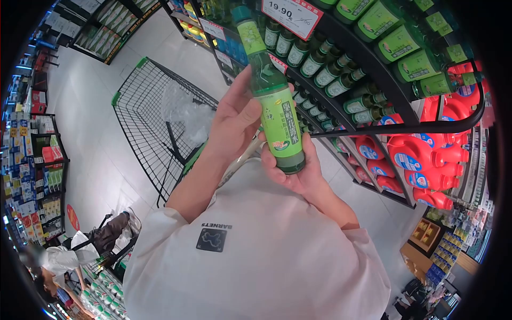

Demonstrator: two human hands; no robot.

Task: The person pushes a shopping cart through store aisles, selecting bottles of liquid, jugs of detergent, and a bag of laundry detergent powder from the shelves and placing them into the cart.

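Note:
In front of my chest I hold a green glass bottle [280, 122] with a bright green label and a dark green cap. It leans a little to the left, its label turned towards me. My left hand [234, 114] grips it around the middle from the left, thumb along the side. The lower right side and base rest in my right hand [298, 165], whose fingers curl round them. Just left of my left arm stands a black wire shopping cart [141, 101] with green corners. A crumpled clear plastic bag [184, 112] lies inside it.
A black shelf rack [394, 80] ahead and to the right carries rows of green bottles and a price sign [292, 15]. Red jugs [413, 154] fill shelves at the right. Stocked shelves [34, 170] line the far left. Another person [69, 258] is at lower left.

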